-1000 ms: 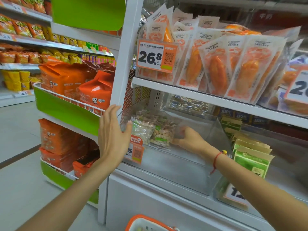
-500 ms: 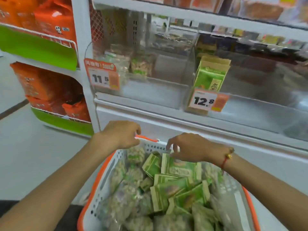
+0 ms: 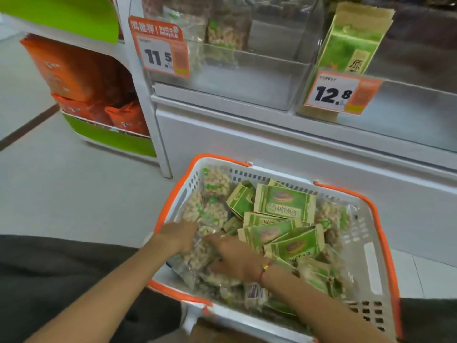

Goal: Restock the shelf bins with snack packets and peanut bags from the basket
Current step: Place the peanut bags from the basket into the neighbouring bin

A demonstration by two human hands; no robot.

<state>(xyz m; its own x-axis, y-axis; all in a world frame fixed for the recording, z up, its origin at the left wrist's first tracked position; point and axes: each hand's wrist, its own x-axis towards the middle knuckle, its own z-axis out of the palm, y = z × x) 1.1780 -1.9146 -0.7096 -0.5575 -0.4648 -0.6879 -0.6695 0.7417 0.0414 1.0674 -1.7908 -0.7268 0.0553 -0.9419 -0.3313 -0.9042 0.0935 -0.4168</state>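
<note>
A white basket with an orange rim (image 3: 380, 219) sits low in front of the shelf. It holds several clear peanut bags (image 3: 215, 181) and green snack packets (image 3: 284, 204). Both hands are in its left half. My left hand (image 3: 180, 237) reaches into the peanut bags, its fingertips hidden among them. My right hand (image 3: 235, 258) curls index finger and thumb round a clear peanut bag (image 3: 197, 253). Above, the clear left bin (image 3: 247, 78) tagged 11.5 holds a few peanut bags (image 3: 222, 35). The right bin (image 3: 408, 107) tagged 12.8 holds upright green packets (image 3: 351, 43).
A white cabinet front (image 3: 272, 149) runs under the bins, just behind the basket. A white shelf post (image 3: 148, 107) stands at the left of the bins. Beyond the post, a green-fronted rack holds orange bags (image 3: 74, 75). Grey floor lies to the left.
My hands left the shelf bin and came down to the basket. From its far rim and the green packets they have moved into the peanut bags at the near left.
</note>
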